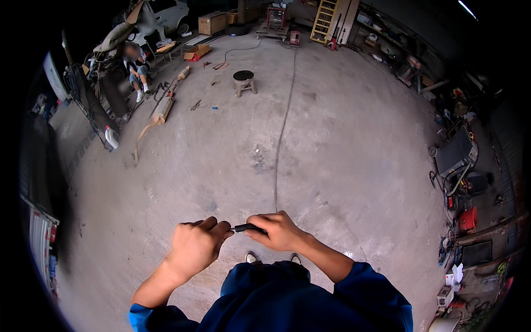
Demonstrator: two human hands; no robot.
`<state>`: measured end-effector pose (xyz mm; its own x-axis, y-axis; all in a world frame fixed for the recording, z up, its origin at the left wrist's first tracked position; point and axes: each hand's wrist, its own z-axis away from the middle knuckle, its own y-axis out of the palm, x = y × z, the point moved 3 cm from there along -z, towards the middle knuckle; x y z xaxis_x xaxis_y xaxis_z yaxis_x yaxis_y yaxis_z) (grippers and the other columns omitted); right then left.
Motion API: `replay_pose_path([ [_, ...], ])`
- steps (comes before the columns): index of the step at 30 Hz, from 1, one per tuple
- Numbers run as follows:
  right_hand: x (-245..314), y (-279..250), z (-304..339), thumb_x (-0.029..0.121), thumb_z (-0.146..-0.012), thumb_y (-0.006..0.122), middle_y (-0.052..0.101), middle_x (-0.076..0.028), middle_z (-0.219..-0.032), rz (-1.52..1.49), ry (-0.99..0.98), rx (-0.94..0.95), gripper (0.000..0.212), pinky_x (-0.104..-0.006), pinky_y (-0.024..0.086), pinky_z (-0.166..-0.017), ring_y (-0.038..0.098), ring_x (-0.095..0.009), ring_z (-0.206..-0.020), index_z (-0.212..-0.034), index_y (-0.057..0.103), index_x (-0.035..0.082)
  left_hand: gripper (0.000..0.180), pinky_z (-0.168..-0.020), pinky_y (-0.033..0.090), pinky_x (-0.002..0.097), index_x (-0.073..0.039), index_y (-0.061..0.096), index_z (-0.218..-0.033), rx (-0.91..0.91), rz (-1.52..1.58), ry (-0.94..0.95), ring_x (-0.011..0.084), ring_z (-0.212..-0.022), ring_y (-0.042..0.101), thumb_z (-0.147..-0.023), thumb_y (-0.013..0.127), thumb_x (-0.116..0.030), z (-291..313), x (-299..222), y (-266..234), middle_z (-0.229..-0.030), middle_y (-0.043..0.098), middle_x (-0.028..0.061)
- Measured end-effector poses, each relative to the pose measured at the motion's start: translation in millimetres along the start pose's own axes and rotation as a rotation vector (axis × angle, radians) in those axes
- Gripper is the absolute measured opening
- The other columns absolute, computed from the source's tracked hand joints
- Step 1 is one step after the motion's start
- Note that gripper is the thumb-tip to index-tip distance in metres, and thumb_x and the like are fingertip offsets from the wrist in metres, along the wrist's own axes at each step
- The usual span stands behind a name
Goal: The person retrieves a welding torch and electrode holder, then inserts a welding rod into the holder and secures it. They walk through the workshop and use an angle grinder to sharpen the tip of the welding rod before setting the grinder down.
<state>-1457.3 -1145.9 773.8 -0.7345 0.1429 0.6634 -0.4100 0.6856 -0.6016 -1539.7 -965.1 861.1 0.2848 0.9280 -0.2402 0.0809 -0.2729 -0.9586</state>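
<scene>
In front of my body, a short black handle-like piece [247, 227] with a thin metal end is held level between both hands. My right hand [280, 231] is closed around the black part, thumb and fingers wrapped over it. The fingertips of my left hand [200, 243] pinch its thin metal end; the fingers hide the tip, so its exact kind cannot be made out. A long dark cable [284, 119] runs along the concrete floor toward me and passes out of sight behind my right hand; whether it joins the held piece is hidden.
A round-topped stool [243, 82] stands ahead. To its left lies an exhaust pipe with a muffler [164, 108], near a seated person [137, 69]. Farther back are a yellow ladder [324, 21] and wooden crates [212, 23]. Machines and a red bucket [468, 219] line the right side.
</scene>
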Motion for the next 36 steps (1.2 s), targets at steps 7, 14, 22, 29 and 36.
replay_pose_path([
  [7,-39,-46,20,0.025,-0.099,0.06,0.065,-0.009,-0.069,-0.319,0.479,-0.563,0.027,-0.0302,0.05,-0.051,0.06,-0.016,-0.051,-0.092,0.057,-0.001,0.031,-0.085,0.046,0.0422,-0.005,0.067,-0.103,-0.513,0.311,0.383,0.0301,-0.093,0.056,-0.076,0.078,-0.014,-29,-44,2,-0.099,0.06,0.0119],
  [14,-103,-199,108,0.046,-0.102,0.046,0.062,-0.014,-0.067,-0.658,0.527,-1.513,0.043,-0.0353,0.053,-0.051,0.06,-0.021,-0.051,-0.092,0.052,0.005,0.043,-0.084,0.048,0.0414,-0.001,0.061,-0.114,0.054,0.917,0.044,0.0317,-0.094,0.063,-0.083,0.077,-0.025,-107,-71,269,-0.1,0.066,0.0156],
  [22,-269,-273,278,0.055,-0.097,0.051,0.061,-0.013,-0.071,-0.998,0.681,-1.854,0.046,-0.0415,0.054,-0.06,0.061,-0.025,-0.061,-0.091,0.055,0.009,0.029,-0.055,0.048,0.0448,-0.007,0.062,-0.085,0.287,0.538,0.215,0.037,-0.062,0.063,-0.088,0.07,-0.035,-228,-132,338,-0.068,0.063,0.014],
  [29,-405,-305,301,0.055,-0.1,0.045,0.06,-0.014,-0.078,-1.327,0.936,-1.705,0.05,-0.0461,0.054,-0.072,0.062,-0.03,-0.075,-0.09,0.054,0.007,0.038,-0.054,0.048,0.0457,-0.005,0.062,-0.078,0.368,0.416,0.091,0.0393,-0.063,0.063,-0.087,0.071,-0.041,-320,-146,354,-0.068,0.063,0.017],
  [36,-574,-404,193,0.051,-0.103,0.038,0.063,-0.015,-0.08,-1.373,0.938,-1.368,0.049,-0.0469,0.053,-0.08,0.064,-0.031,-0.077,-0.093,0.054,0.006,0.032,-0.056,0.049,0.0468,-0.006,0.063,-0.08,0.376,0.478,-0.275,0.0405,-0.066,0.064,-0.089,0.068,-0.036,-467,-146,382,-0.07,0.064,0.0186],
])
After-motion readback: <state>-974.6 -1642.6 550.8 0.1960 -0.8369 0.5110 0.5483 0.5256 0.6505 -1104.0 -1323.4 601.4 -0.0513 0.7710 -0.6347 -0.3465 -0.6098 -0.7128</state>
